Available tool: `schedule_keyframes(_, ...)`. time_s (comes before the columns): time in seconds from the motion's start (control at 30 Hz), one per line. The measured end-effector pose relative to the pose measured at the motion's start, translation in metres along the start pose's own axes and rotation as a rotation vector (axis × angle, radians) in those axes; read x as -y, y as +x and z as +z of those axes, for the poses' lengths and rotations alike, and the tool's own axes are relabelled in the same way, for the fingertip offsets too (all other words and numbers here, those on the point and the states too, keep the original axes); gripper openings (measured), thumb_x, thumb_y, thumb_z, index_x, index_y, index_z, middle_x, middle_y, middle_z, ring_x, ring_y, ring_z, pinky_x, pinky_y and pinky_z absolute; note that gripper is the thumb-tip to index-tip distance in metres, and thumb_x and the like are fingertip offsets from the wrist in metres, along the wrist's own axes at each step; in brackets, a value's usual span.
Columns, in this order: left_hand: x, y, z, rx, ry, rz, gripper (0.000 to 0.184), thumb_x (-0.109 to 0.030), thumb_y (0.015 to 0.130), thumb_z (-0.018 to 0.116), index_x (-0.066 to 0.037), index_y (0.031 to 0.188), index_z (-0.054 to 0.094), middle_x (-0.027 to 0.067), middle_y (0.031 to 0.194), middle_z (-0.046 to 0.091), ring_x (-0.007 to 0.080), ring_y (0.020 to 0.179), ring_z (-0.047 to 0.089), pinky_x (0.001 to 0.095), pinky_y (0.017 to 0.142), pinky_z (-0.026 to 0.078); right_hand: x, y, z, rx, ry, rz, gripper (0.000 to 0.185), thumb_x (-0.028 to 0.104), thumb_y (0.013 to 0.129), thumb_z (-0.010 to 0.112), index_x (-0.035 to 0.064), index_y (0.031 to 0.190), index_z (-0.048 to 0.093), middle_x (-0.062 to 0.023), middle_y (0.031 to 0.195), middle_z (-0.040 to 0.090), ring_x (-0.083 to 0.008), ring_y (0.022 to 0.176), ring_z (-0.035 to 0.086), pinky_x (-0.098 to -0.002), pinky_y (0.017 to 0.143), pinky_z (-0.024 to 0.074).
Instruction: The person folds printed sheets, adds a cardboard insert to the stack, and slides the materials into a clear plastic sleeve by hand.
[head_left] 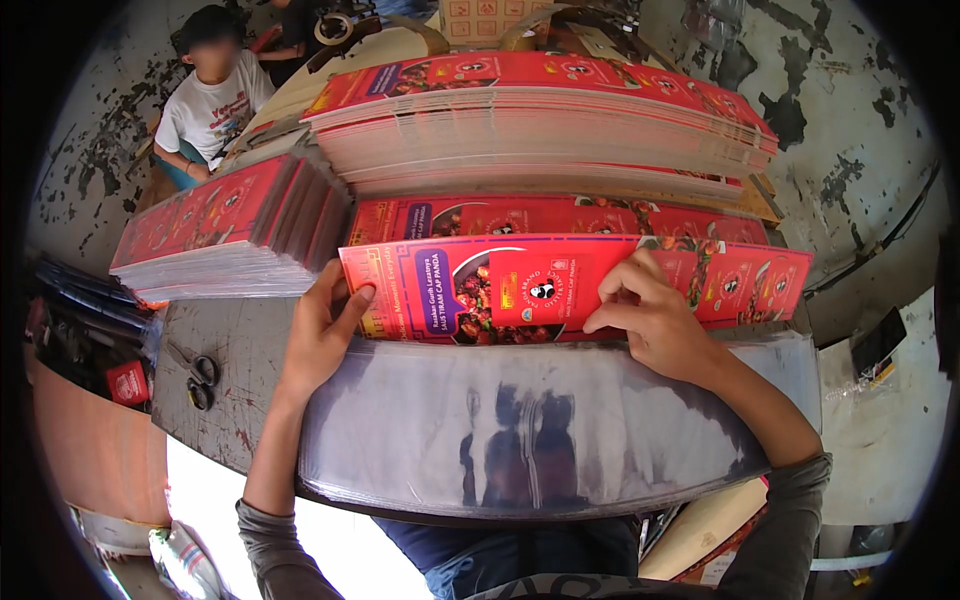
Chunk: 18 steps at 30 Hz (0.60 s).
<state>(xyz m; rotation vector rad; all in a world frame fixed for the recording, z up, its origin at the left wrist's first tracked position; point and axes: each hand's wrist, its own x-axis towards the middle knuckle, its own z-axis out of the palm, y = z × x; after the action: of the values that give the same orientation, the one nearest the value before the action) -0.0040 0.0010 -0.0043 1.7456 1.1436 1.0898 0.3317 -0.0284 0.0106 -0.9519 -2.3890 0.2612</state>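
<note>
A long red printed strip (400,290) with food pictures and a panda logo lies across in front of me. My left hand (325,325) pinches its left end, with the thumb on the printed face. My right hand (645,310) is closed at the strip's middle, fingers bent against it; its fingertips are partly hidden. Just below the strip, nearest my body, lies a stack of clear glossy plastic sheets (420,430). Both forearms reach past this stack. Behind the held strip more red printed strips (740,228) lie flat.
A tall stack of red printed strips (540,130) stands at the back; a shorter stack (200,225) is at the left. Black-handled scissors (203,380) lie on the grey table (235,420). Another person (215,110) sits at the back left. A dark phone-like object (880,340) lies right.
</note>
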Motion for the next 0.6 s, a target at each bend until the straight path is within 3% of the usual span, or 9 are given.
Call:
schedule_keyframes(0.23,-0.0006,0.0001,0.0003,0.002,-0.009,0.003,0.02,-0.006,0.09,0.049,0.005,0.107,0.048,0.0079,0.092,0.063,0.0054,0.086,0.053,0.0208,0.077,0.042,-0.0032,-0.0024,0.0017,-0.035,-0.02,-0.04,0.027,-0.013,0.055,0.055,0.0064,0.073,0.06,-0.0038,0.081,0.046,-0.022,0.083,0.042,-0.0341,0.071,0.0337)
schedule_keyframes(0.37,-0.001,0.0003,0.001,-0.009,-0.014,0.012,0.02,-0.006,0.09,0.05,0.005,0.106,0.048,0.0074,0.091,0.063,0.005,0.085,0.052,0.0204,0.076,0.041,-0.0027,-0.0027,0.0017,-0.036,-0.026,-0.033,0.027,-0.013,0.055,0.056,0.0066,0.073,0.06,-0.0032,0.079,0.046,-0.0216,0.081,0.042,-0.034,0.069,0.0335)
schedule_keyframes(0.43,0.0004,0.0002,-0.0001,-0.005,0.003,-0.002,0.02,-0.007,0.09,0.05,0.005,0.106,0.048,0.0071,0.09,0.063,0.0048,0.084,0.052,0.02,0.075,0.041,-0.0012,-0.002,0.0015,-0.042,-0.049,-0.011,0.036,-0.02,0.052,0.051,0.007,0.073,0.063,-0.0039,0.078,0.046,-0.0226,0.081,0.044,-0.0318,0.063,0.0398)
schedule_keyframes(0.6,-0.0007,-0.0002,-0.0004,-0.006,0.012,0.002,0.02,-0.007,0.09,0.05,0.005,0.106,0.049,0.0072,0.09,0.064,0.0048,0.084,0.051,0.0201,0.075,0.04,-0.0043,-0.0021,0.0034,-0.051,-0.047,-0.038,0.031,-0.016,0.053,0.053,0.0073,0.073,0.062,-0.0033,0.079,0.046,-0.0217,0.08,0.043,-0.0329,0.066,0.0364)
